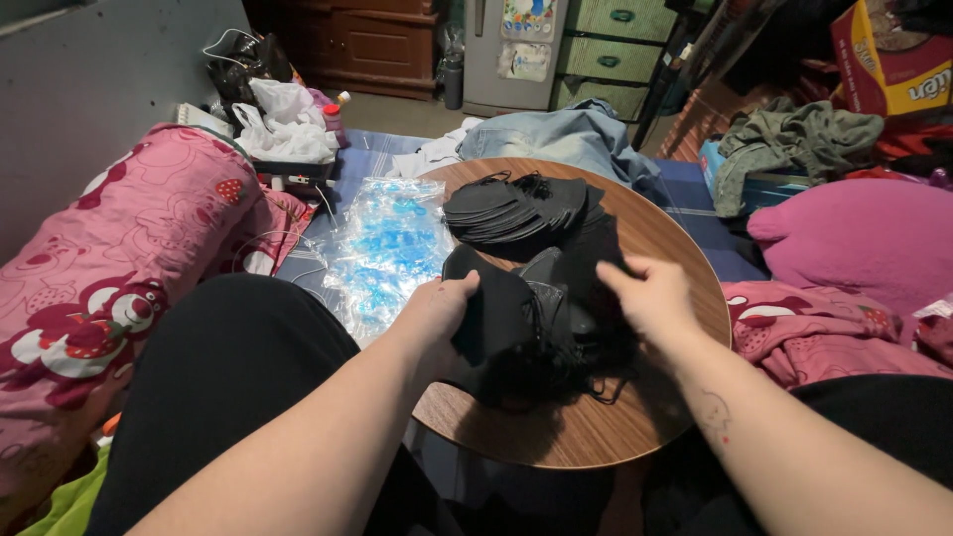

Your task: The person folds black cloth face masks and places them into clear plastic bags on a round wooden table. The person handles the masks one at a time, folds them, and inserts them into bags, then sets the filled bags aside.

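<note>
Head view looks down on a round wooden table [655,233] where two bare hands work in a loose heap of black face masks [541,328]. The left hand [437,313] has its fingers closed around the edge of one black mask [486,298], thumb on top, pinching the fabric at its left side. The right hand [650,293] rests on the right of the heap with its fingers curled down into the masks and their ear loops; whether it actually grips one I cannot tell.

Behind the heap, toward the far edge of the table, lies a fanned stack of flat black masks [516,208], neatly overlapped. Left of the table, on the floor covering, sits a clear plastic bag with blue print [387,248], and beyond it a white plastic bag [283,134]. A pink patterned blanket [109,268] lies at far left, and a pink cushion [854,238] at right.

The masks look very light, soft and floppy, bending under their own weight; nothing fragile. The thin elastic loops appear tangled in the heap, so a mask taken by a loop would likely drag its neighbours. The folded body edge, where the left hand pinches, seems the surest hold, since it keeps the piece flat.
</note>
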